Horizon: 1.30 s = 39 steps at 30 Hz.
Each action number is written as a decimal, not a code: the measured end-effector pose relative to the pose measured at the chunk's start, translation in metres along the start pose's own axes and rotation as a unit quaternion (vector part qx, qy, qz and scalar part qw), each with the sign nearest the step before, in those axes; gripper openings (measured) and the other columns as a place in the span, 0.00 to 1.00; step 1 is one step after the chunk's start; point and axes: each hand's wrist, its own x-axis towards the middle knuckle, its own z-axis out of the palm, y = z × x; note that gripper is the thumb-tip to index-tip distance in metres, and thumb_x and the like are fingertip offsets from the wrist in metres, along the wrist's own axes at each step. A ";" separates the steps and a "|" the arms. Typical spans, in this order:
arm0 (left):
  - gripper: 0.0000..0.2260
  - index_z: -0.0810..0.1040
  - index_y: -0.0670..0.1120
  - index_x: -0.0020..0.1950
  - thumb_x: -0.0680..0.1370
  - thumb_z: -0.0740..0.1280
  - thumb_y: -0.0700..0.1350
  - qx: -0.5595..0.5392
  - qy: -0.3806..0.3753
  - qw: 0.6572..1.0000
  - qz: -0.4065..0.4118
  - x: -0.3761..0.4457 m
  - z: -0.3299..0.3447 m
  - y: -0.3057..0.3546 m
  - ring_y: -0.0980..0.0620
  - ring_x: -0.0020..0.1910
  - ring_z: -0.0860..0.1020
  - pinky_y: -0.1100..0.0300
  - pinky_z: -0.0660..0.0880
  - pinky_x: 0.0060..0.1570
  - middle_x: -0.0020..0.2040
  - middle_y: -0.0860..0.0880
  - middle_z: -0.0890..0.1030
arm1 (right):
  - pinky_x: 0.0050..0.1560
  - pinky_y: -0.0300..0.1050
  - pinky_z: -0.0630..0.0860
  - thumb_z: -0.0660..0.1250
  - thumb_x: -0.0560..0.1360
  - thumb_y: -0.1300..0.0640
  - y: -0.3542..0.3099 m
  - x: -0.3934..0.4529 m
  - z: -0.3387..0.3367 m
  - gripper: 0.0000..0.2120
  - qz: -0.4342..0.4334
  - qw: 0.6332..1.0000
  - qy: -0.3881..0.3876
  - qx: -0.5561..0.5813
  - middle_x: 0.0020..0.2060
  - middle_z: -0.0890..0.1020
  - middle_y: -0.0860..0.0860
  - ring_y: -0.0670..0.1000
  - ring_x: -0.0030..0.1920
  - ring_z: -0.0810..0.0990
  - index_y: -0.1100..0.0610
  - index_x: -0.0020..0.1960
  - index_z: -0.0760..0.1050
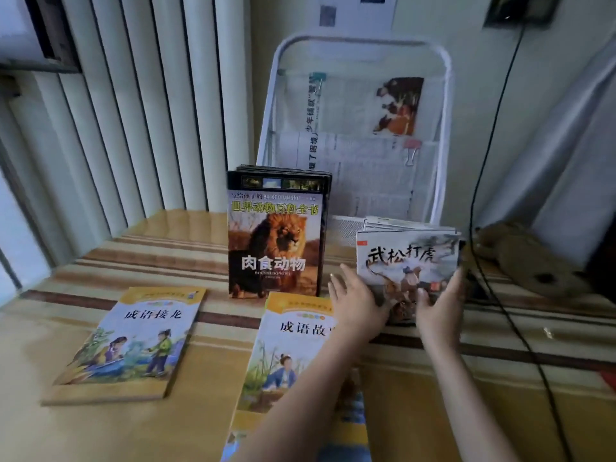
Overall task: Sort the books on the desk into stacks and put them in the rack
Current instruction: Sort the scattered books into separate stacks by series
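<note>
Books stand and lie all around my two hands on the striped counter [133, 255]. My left hand [355, 303] is spread flat against the left edge of the small stack of picture books [408, 261], fingers stretched out and touching the cover. My right hand [440, 301] clasps the stack's lower right corner, thumb on the front cover and fingers wrapped round its right side. So both hands grasp that stack, which stands upright on its lower edge, tilted back a little, its front cover painted with a tiger scene and brush lettering.

Just behind the stack and my hands is the white wire rack [443, 128], which leans against the wall and holds clipped sheets of printed paper. Left of my left hand, close by, a tall stack of animal books [275, 241] stands upright with a lion on the front cover; it is not touching my hand. Under my left forearm lies a yellow storybook [286, 348], flat on the counter and partly hidden by my arm. Further left, well apart from both hands, a second yellow storybook [133, 338] lies flat, face up. To the right of my right hand a black cable [493, 288] runs down from the wall across the counter, and beyond it rests a brown round object that I cannot make out.
</note>
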 end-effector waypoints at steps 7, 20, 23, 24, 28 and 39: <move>0.44 0.35 0.35 0.75 0.78 0.62 0.57 0.073 -0.019 0.997 -0.009 0.011 0.008 -0.003 0.42 0.77 0.44 0.49 0.44 0.74 0.78 0.38 0.47 | 0.61 0.58 0.72 0.64 0.77 0.60 0.033 -0.002 0.013 0.38 0.007 0.999 -0.041 0.011 0.72 0.60 0.65 0.64 0.70 0.65 0.62 0.76 0.42; 0.36 0.41 0.35 0.76 0.78 0.60 0.45 0.081 0.001 0.997 0.005 0.009 0.008 -0.006 0.42 0.76 0.54 0.50 0.52 0.74 0.76 0.38 0.58 | 0.48 0.50 0.73 0.61 0.73 0.69 0.005 -0.043 0.025 0.14 -0.097 0.957 -0.128 -0.242 0.56 0.78 0.55 0.58 0.56 0.75 0.57 0.56 0.74; 0.37 0.41 0.35 0.76 0.77 0.61 0.45 0.081 0.011 0.997 0.009 0.009 0.009 -0.006 0.42 0.76 0.55 0.50 0.52 0.74 0.75 0.38 0.59 | 0.45 0.50 0.72 0.64 0.71 0.69 0.009 -0.041 0.023 0.13 -0.118 0.965 -0.139 -0.187 0.53 0.79 0.56 0.59 0.53 0.75 0.59 0.52 0.75; 0.37 0.41 0.35 0.76 0.76 0.61 0.44 0.076 0.014 0.997 0.008 0.008 0.008 -0.005 0.41 0.76 0.54 0.50 0.52 0.74 0.76 0.37 0.58 | 0.43 0.50 0.71 0.64 0.70 0.69 0.008 -0.041 0.022 0.12 -0.121 0.970 -0.138 -0.161 0.51 0.79 0.56 0.59 0.52 0.75 0.58 0.51 0.75; 0.34 0.43 0.39 0.77 0.76 0.57 0.32 -0.075 0.062 0.994 0.050 -0.002 -0.007 0.000 0.42 0.76 0.50 0.53 0.50 0.74 0.77 0.39 0.54 | 0.42 0.47 0.73 0.64 0.73 0.68 -0.002 -0.043 0.015 0.08 -0.127 0.987 -0.084 -0.044 0.47 0.77 0.53 0.56 0.48 0.76 0.58 0.49 0.74; 0.18 0.70 0.38 0.60 0.70 0.59 0.31 -0.025 0.333 0.942 -0.014 -0.046 -0.157 -0.137 0.40 0.57 0.70 0.48 0.67 0.55 0.57 0.38 0.74 | 0.29 0.31 0.67 0.58 0.77 0.67 -0.129 -0.101 0.052 0.14 -0.224 0.917 -0.322 0.077 0.43 0.81 0.49 0.40 0.30 0.73 0.55 0.46 0.79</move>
